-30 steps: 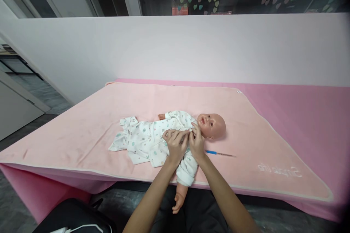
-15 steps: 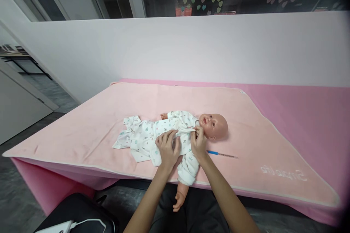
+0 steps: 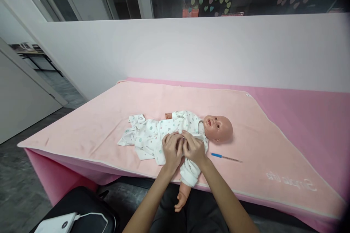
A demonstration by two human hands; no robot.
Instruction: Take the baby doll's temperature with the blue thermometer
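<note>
On the pink blanket (image 3: pixel 109 116), both hands' grips pinch the doll's garment (image 3: pixel 153 136).

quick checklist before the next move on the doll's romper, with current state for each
1. Both hands on the garment: left hand and right hand meet on the front of the romper, at the chest. Ok.
2. Baby doll lies flat on its back on the pink blanket. Ok.
3. Doll fully on the table: its near arm hangs over the edge. Not ok.
4. Front closure fastened: fingers cover it. Cannot tell.
5. Thermometer lies clear of both hands, beside the head. Ok.
</note>
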